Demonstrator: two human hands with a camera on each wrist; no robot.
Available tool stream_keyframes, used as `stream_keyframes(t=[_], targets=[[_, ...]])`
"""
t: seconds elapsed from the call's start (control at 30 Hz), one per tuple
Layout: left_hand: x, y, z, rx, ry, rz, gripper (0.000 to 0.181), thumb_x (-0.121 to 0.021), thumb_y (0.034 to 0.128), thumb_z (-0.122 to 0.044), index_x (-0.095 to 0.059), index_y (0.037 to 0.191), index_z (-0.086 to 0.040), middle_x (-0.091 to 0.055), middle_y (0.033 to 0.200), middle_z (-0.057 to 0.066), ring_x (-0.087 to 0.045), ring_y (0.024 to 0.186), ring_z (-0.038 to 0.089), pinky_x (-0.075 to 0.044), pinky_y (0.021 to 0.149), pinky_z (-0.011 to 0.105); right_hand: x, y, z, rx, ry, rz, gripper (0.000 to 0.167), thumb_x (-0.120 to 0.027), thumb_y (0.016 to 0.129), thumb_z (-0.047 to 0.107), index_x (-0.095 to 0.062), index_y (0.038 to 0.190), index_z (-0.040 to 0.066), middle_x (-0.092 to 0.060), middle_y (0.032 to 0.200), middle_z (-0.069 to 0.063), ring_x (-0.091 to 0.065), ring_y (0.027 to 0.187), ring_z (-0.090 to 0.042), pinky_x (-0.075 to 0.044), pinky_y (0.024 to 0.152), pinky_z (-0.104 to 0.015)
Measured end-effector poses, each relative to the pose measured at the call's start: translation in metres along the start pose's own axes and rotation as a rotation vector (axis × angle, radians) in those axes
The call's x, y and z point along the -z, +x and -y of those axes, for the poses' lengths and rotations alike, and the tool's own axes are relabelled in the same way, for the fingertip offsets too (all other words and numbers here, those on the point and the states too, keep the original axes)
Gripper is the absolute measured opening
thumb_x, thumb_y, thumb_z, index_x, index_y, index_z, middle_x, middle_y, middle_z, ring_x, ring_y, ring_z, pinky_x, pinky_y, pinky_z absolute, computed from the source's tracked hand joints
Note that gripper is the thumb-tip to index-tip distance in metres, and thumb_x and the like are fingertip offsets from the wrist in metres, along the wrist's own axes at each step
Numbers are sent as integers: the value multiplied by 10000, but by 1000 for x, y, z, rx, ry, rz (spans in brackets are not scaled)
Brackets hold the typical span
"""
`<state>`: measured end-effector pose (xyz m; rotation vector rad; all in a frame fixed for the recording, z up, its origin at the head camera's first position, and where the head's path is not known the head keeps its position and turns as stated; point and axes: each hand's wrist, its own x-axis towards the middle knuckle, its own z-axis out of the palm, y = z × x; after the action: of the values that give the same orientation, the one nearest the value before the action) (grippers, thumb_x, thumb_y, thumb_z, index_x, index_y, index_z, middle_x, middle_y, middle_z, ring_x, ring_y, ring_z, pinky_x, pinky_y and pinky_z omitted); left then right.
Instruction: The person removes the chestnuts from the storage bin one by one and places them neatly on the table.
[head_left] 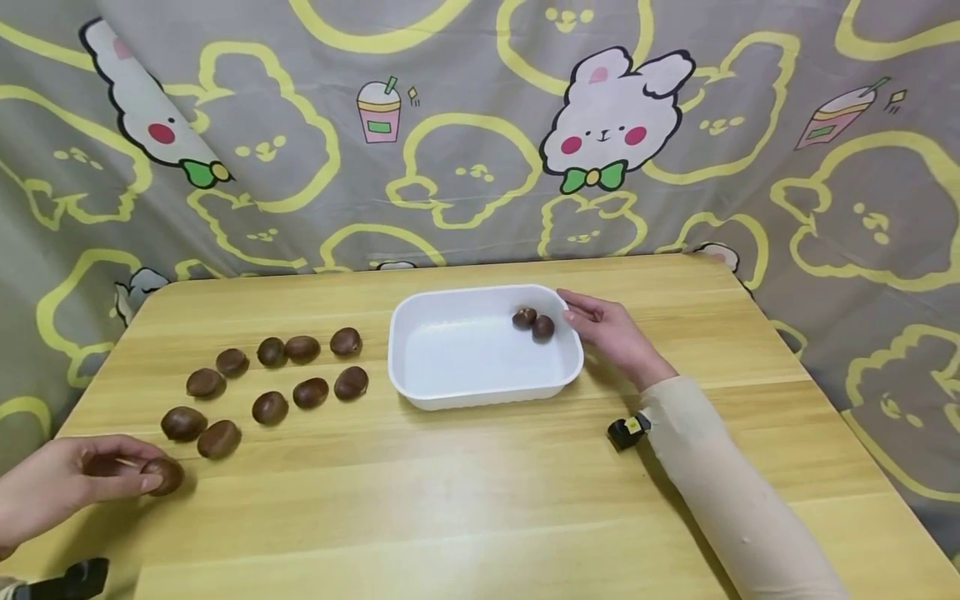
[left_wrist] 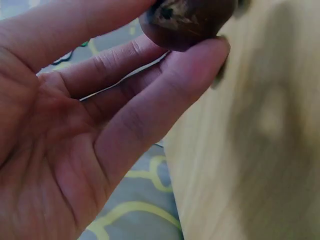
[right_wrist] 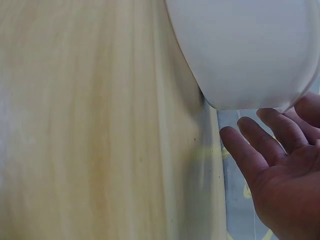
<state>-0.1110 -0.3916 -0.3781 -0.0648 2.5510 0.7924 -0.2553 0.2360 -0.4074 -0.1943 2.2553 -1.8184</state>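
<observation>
At the table's left edge my left hand (head_left: 78, 479) pinches a glossy brown chestnut (head_left: 162, 476) between thumb and fingers. Close up in the left wrist view, the same chestnut (left_wrist: 187, 22) shows its rough pale patch. Several more chestnuts (head_left: 219, 439) lie in two loose rows between that hand and a white plastic tray (head_left: 480, 395). Two chestnuts (head_left: 543, 328) sit together in the tray's far right corner. My right hand (head_left: 611, 333) holds the tray at its right end, thumb over the rim and fingers outside; in the right wrist view those fingers (right_wrist: 247, 152) are spread beside the tray wall.
A wooden table (head_left: 465, 500) carries everything. Behind it and at both sides hangs a grey cartoon-print curtain (head_left: 465, 83). Black camera pieces (head_left: 626, 432) sit at the wrists, one by the right sleeve (head_left: 727, 475).
</observation>
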Motion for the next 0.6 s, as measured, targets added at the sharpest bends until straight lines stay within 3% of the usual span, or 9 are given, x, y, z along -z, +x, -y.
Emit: stream_keyframes(t=[0.1,0.33,0.47,0.6], targets=[[-3,3,7,16,-26,58,376,-656,964,-276,-649,1164,42,-661,1030,46,-613,813,72,-513,674,284,-2,1,-2,-14,-1,-1,498,-561,1022,204,-426,1482,67,-482,1436,-167,-516,1260,-282,-483,935,-329],[-10,8,16,-19,-65,113,352,-634,979,-249,-645,1152,57,-657,1030,54,-609,822,74,-519,683,285,0,-2,-8,-28,1,5,500,-560,1023,200,-422,1483,60,-483,1432,-177,-519,1255,-299,-490,921,-319],[-11,10,15,-56,-58,95,331,-632,981,-237,-643,1144,51,-660,1031,65,-606,821,55,-517,679,276,1,-2,-9,-23,4,8,504,-566,1019,204,-424,1482,62,-480,1438,-168,-517,1259,-290,-488,921,-311],[-10,13,14,-46,-19,71,329,-641,975,-250,-644,1141,34,-652,1033,56,-597,817,43,-511,676,269,0,-2,-9,-13,18,12,506,-564,1021,205,-420,1483,57,-477,1440,-171,-515,1261,-295,-483,933,-321]])
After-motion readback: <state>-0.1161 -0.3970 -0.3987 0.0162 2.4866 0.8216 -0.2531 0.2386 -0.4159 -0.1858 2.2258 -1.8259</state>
